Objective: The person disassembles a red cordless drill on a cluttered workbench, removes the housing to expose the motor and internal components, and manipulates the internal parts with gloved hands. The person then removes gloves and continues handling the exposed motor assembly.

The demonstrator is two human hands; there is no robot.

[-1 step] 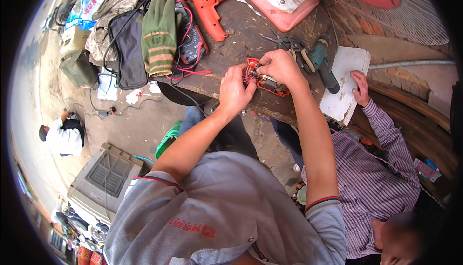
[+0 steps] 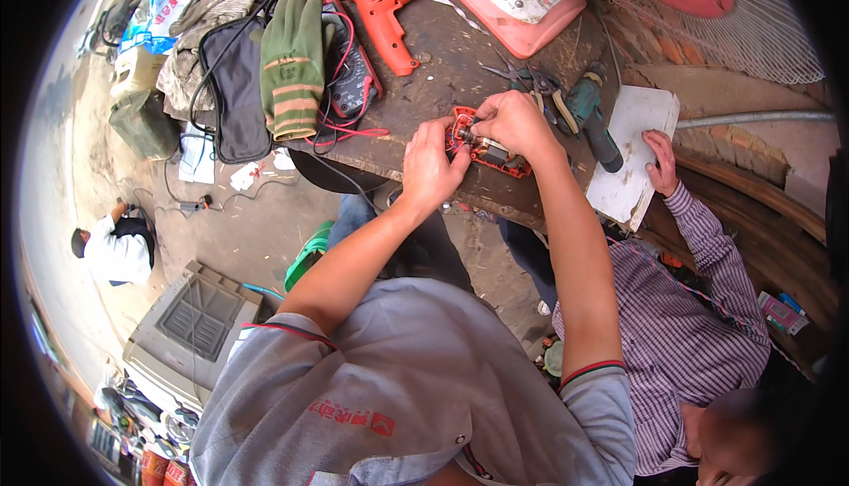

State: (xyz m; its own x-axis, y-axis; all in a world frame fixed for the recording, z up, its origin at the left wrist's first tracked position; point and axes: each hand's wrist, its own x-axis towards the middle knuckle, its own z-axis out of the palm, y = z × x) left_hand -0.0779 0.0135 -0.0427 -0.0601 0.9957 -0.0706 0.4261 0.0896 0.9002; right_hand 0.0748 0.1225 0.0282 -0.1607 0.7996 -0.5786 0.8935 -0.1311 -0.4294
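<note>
An opened orange power tool housing lies at the table's near edge, with a motor and thin wires showing inside. My left hand is closed on its left end, the thumb pressed in against the inner parts. From the right, my right hand reaches over the housing with its fingers pinched together at the inner parts. What lies between those fingertips is hidden. Just right of my right hand are pliers and a green cordless drill.
An orange corded drill, a multimeter with red leads and a green work glove lie on the worn table. A pink appliance base stands behind. At right, another person's hand rests by a white board.
</note>
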